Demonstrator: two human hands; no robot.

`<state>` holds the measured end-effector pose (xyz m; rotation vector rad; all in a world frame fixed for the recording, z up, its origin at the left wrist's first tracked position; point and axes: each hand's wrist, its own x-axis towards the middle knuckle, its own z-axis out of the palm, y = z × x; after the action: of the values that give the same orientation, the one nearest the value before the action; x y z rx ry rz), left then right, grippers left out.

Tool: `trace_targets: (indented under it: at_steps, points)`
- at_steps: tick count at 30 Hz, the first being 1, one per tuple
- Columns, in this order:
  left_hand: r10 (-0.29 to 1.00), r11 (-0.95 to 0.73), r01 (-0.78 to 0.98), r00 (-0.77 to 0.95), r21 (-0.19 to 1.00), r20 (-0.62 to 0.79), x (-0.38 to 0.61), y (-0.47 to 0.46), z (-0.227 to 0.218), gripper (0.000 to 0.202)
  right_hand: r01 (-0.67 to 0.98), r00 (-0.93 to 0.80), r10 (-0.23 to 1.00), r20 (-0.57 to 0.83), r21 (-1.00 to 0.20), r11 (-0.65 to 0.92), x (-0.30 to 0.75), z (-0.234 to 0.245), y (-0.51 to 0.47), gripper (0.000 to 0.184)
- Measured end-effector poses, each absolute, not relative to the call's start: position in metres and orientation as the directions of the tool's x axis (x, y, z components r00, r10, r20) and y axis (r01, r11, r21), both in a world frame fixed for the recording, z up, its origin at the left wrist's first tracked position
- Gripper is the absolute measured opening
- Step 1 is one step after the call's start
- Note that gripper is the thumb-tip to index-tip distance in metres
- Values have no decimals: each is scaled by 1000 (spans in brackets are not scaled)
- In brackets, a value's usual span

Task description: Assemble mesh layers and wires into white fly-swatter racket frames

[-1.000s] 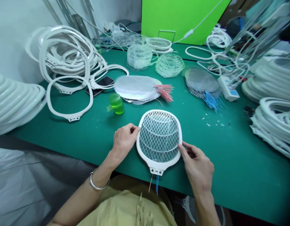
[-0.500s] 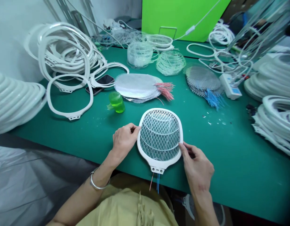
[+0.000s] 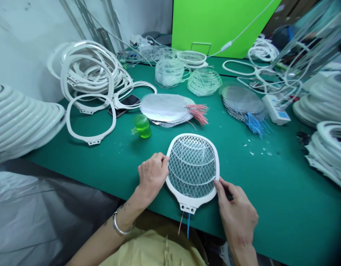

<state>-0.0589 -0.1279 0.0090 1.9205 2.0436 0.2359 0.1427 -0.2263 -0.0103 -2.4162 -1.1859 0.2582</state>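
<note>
A white mosquito swatter head (image 3: 192, 170) lies at the near edge of the green table, its frame closed around a metal mesh with curved white ribs. Red and blue wires hang from its slotted neck, over the table edge. My left hand (image 3: 154, 173) pinches the frame's left side between thumb and fingers. On the opposite side, lower down, my right hand (image 3: 237, 207) grips the rim with the thumb on top. Some fingers of both hands are hidden beneath or behind the frame.
Beyond the swatter head lie mesh sheets with red wires (image 3: 167, 107) and mesh sheets with blue wires (image 3: 242, 103). A green bottle (image 3: 143, 126) stands left of centre. White frames (image 3: 90, 138) are piled at left, more frames (image 3: 328, 147) at right. A phone (image 3: 130, 100) lies under some frames.
The whole view has shifted slightly, so everything appears a little lower and further right. Both hands keep their hold on the swatter head, which shows no clear movement on the table.
</note>
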Motion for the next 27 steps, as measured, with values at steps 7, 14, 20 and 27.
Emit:
trace_targets:
  at_steps: [7,14,20,27]
  points:
    - [987,92,918,-33,387,-156,-62,-125,10,26,648,642,764,-71,-482,-589,147,-11,-225,46]
    - [980,114,899,-31,422,-198,-63,-121,9,28,740,559,829,13,-458,-492,148,-13,-221,57]
    - [995,43,923,-3,383,-105,-59,-128,4,27,665,536,843,-39,-595,-451,153,-12,-220,52]
    - [997,6,961,17,275,-81,-60,-128,5,27,697,536,843,-36,-545,-466,153,-11,-219,44]
